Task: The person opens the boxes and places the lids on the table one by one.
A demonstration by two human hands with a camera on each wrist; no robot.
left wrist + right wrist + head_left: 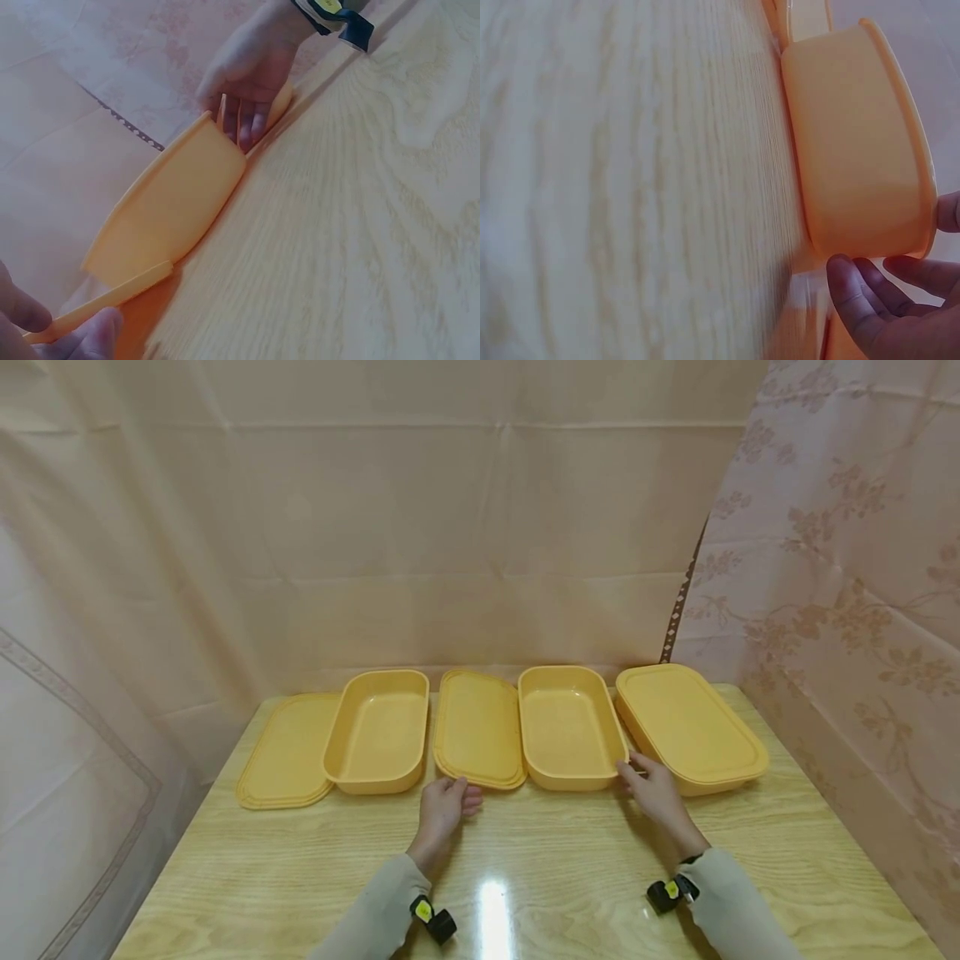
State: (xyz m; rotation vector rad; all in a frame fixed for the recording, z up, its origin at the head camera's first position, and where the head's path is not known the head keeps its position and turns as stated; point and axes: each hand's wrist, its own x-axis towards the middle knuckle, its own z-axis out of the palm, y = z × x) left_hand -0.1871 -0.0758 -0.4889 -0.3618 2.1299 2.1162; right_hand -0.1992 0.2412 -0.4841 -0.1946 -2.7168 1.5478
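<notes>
In the head view my left hand pinches the near edge of a flat yellow lid. The left wrist view shows the thumb above that lid's edge and fingers under it; the edge is tilted up off the table. My right hand holds the near right corner of an open yellow food container. Seen from the right wrist, the thumb lies at the rim and the fingers are against the outer wall. The lid's right side meets this container's left side.
Another open container stands left of the held lid, with a second loose lid flat on the wooden table beyond it. At the right sits a container with its lid on. Curtain cloth hangs behind.
</notes>
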